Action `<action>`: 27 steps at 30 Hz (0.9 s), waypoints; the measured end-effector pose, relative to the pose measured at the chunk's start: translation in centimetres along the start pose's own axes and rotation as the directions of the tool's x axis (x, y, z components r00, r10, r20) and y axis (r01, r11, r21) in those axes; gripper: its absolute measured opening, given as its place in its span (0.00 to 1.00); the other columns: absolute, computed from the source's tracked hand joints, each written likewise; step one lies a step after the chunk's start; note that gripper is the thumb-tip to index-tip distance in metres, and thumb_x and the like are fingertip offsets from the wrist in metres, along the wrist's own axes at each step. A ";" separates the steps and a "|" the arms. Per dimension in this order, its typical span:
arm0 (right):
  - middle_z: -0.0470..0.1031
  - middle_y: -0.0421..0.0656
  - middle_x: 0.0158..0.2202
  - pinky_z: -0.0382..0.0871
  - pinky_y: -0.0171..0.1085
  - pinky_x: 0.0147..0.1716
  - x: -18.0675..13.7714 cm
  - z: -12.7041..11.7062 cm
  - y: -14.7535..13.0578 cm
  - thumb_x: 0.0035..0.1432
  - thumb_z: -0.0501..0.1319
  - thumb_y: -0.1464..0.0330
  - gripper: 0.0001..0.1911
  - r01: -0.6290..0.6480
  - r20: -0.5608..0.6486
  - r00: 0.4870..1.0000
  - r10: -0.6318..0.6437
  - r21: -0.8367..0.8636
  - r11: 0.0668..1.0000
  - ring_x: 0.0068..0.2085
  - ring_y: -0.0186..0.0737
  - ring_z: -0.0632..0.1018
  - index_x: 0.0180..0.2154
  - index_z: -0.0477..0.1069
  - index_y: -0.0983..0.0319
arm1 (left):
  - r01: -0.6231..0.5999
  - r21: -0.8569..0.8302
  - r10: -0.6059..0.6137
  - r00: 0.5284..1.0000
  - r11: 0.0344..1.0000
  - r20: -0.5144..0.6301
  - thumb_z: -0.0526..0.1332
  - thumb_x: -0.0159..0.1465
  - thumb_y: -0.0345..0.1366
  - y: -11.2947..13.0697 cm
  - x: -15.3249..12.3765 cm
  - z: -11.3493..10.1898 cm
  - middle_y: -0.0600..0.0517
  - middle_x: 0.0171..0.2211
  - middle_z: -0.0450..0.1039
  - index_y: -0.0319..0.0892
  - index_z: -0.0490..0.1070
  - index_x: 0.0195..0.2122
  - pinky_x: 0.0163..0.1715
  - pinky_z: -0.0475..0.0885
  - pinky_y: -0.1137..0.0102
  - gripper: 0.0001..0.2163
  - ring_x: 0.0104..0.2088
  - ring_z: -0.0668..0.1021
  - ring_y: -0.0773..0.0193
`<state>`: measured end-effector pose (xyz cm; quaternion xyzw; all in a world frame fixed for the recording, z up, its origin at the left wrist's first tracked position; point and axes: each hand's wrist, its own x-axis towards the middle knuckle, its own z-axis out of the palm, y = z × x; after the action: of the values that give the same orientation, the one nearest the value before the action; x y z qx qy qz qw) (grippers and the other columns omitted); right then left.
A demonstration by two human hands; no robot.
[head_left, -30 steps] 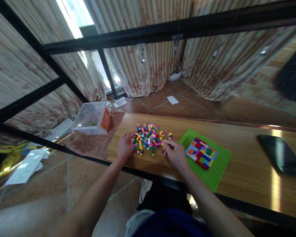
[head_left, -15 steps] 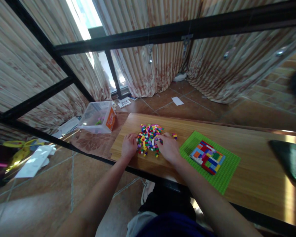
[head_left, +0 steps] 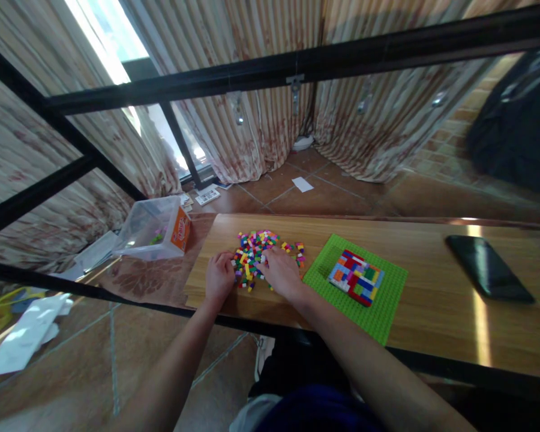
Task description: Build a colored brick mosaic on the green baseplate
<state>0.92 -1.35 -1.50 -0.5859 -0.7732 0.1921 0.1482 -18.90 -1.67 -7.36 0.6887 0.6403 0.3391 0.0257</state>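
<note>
A loose pile of small toy building bricks (head_left: 254, 247) in many colours is spread on the wooden table. At its left edge rests my left hand (head_left: 219, 277), fingers curled against the nearest bricks. My right hand (head_left: 279, 271) reaches over the pile's right side, fingers bent down and closed among the bricks. Whatever sits between the fingertips of either hand is too small to make out. Right of my right hand lies a green studded baseplate (head_left: 389, 312), bearing a flat, multicoloured rectangle of joined bricks (head_left: 357, 277).
A dark phone-like slab (head_left: 488, 267) lies on the table (head_left: 432, 324) at the right. Beyond the table's left end stands a clear plastic box (head_left: 139, 231) with an orange label. A black metal bar (head_left: 252, 72) crosses in front of the curtains.
The view has turned to the right, so everything appears shifted left. More loose bricks now show beyond my right hand. Both hands remain at the pile.
</note>
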 end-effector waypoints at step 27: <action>0.79 0.48 0.38 0.72 0.42 0.39 -15.2 -5.2 13.9 0.61 0.56 0.61 0.14 -0.270 -0.447 0.780 0.437 0.389 0.881 0.37 0.44 0.79 0.40 0.76 0.60 | -0.021 0.030 0.021 1.000 0.999 0.012 0.51 0.61 0.33 -0.1 0.6 -0.4 0.44 0.37 0.77 0.42 0.73 0.34 0.46 0.72 0.58 0.11 0.42 0.77 0.53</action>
<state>19.23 -12.02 -3.52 -0.7217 -0.5388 0.1666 0.4014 -19.26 -1.25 -6.83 0.6975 0.6381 0.3257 0.0152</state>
